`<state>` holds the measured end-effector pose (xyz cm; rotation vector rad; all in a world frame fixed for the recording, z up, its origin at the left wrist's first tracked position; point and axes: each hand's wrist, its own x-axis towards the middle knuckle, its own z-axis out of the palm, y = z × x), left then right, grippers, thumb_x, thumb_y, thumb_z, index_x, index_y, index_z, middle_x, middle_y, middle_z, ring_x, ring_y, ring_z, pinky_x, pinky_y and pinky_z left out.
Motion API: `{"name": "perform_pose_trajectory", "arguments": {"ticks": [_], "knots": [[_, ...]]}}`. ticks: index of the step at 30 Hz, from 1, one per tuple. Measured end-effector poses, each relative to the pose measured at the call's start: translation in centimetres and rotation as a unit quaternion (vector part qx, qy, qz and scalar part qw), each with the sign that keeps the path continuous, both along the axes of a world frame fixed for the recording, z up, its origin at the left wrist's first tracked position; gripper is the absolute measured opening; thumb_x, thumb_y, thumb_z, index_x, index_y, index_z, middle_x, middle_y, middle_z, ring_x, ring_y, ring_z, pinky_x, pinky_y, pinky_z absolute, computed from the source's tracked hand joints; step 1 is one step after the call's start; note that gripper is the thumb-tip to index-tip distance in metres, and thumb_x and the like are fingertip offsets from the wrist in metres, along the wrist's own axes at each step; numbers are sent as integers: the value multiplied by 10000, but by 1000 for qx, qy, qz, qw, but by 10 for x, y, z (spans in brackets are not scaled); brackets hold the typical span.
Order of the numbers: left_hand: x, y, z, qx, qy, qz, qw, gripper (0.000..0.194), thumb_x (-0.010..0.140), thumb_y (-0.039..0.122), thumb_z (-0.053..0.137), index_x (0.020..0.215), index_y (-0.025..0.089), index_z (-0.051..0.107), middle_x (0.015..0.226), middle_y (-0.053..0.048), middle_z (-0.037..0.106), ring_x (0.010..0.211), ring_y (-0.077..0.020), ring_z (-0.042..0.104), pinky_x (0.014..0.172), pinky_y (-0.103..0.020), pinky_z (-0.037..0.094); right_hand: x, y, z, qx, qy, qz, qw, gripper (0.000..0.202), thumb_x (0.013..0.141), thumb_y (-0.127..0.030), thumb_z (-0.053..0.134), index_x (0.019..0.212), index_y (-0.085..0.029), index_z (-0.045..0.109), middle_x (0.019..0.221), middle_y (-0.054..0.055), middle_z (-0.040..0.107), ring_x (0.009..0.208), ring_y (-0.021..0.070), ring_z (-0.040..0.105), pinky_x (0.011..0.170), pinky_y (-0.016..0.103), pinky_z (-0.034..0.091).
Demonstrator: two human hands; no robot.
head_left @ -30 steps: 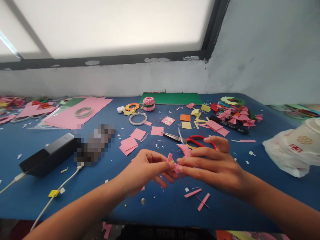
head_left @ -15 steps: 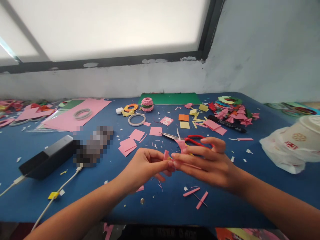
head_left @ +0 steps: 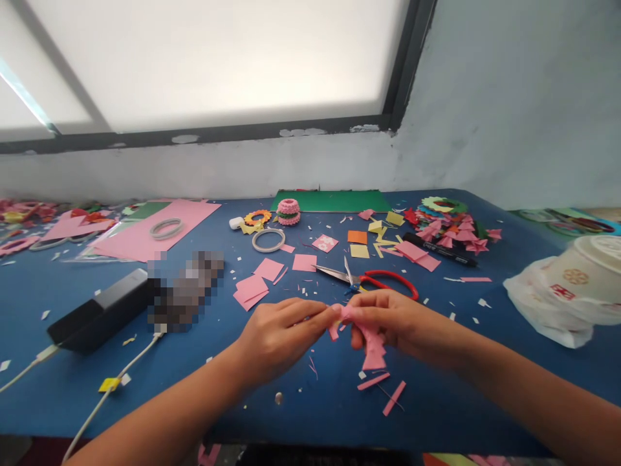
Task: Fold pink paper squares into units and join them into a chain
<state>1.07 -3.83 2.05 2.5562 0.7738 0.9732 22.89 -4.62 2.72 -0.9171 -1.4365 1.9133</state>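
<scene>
Between my two hands is a chain of folded pink paper, its jagged tail hanging below my right fingers. My left hand pinches the chain's left end, where a short pink flap points down. My right hand is closed on the chain close beside the left fingertips, thumb on top. Just beyond my hands lie scissors with red handles, blades apart and pointing left. Pink paper squares lie left of the scissors. Thin pink strips rest on the table in front of my right hand.
On the blue table lie a black box-shaped device with a white cable, a tape roll, a black marker and a heap of folded paper pieces. A bagged cup stands at right. Paper scraps are scattered around.
My right hand has turned and lowered, its fingers now curled in around the paper. The chain's tail, which pointed up, now hangs down. The scissors' handles are uncovered.
</scene>
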Motion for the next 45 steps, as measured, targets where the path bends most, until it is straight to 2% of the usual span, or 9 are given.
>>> {"name": "perform_pose_trajectory", "arguments": {"ticks": [2, 4, 7, 9, 15, 22, 30, 39, 45], "knots": [[3, -1, 3, -34, -10, 7, 999, 305, 845, 153, 503, 1096, 267, 633, 996, -42, 693, 864, -138, 643, 748, -237, 513, 0, -1, 1, 50, -35, -19, 998, 222, 812, -381, 606, 809, -163, 652, 671, -10, 646, 525, 58, 566, 508, 153, 442], [8, -3, 9, -122, -40, 43, 991, 289, 858, 172, 471, 1090, 217, 638, 996, -61, 691, 853, -143, 645, 695, -224, 529, 1, -1, 2, 119, -75, -47, 989, 233, 815, -390, 599, 826, -167, 663, 693, -3, 654, 552, 79, 600, 530, 177, 456], [17, -5, 18, -292, -75, 84, 950, 267, 845, 275, 521, 1053, 172, 653, 898, -69, 709, 748, -148, 652, 585, -210, 533, 1, -4, 4, 207, -127, -92, 966, 243, 828, -399, 576, 861, -180, 673, 727, 11, 670, 614, 120, 639, 575, 216, 481], [20, -5, 20, -347, -86, 85, 930, 263, 806, 328, 583, 980, 161, 687, 813, -61, 715, 687, -147, 644, 570, -212, 528, -1, -6, 6, 252, -153, -110, 949, 232, 837, -388, 562, 873, -190, 678, 728, 12, 682, 637, 133, 648, 586, 227, 484], [19, -5, 11, -291, -117, 57, 948, 198, 814, 304, 584, 890, 185, 723, 743, -39, 706, 640, -127, 616, 543, -196, 497, -2, -8, 9, 334, -191, -82, 919, 262, 907, -334, 451, 857, -196, 668, 751, 8, 702, 735, 132, 646, 685, 229, 465], [20, -5, 14, -234, -51, 30, 970, 260, 853, 299, 528, 816, 138, 729, 662, -52, 670, 583, -118, 584, 508, -197, 439, -1, -7, 3, 382, -242, -56, 890, 260, 919, -332, 420, 859, -185, 627, 698, 9, 681, 681, 128, 604, 647, 233, 424], [20, -3, 10, -250, -45, 50, 966, 251, 839, 305, 544, 792, 142, 729, 681, -51, 690, 590, -122, 596, 516, -199, 449, -4, -4, -4, 382, -234, -62, 892, 232, 915, -295, 438, 831, -187, 625, 666, -4, 661, 652, 119, 589, 629, 225, 409], [25, -2, 13, -432, -175, 73, 882, 141, 749, 277, 644, 816, 161, 690, 730, -17, 702, 643, -98, 622, 588, -170, 510, -6, -3, -2, 228, -130, -103, 959, 265, 862, -411, 513, 820, -166, 608, 657, 6, 625, 602, 129, 618, 592, 243, 453], [25, -2, 14, -469, -201, 82, 856, 114, 756, 253, 633, 795, 147, 648, 719, -17, 696, 697, -108, 644, 571, -151, 507, -4, -4, 2, 222, -152, -97, 958, 255, 849, -412, 536, 833, -181, 643, 713, 17, 666, 687, 140, 612, 617, 236, 454]]}}
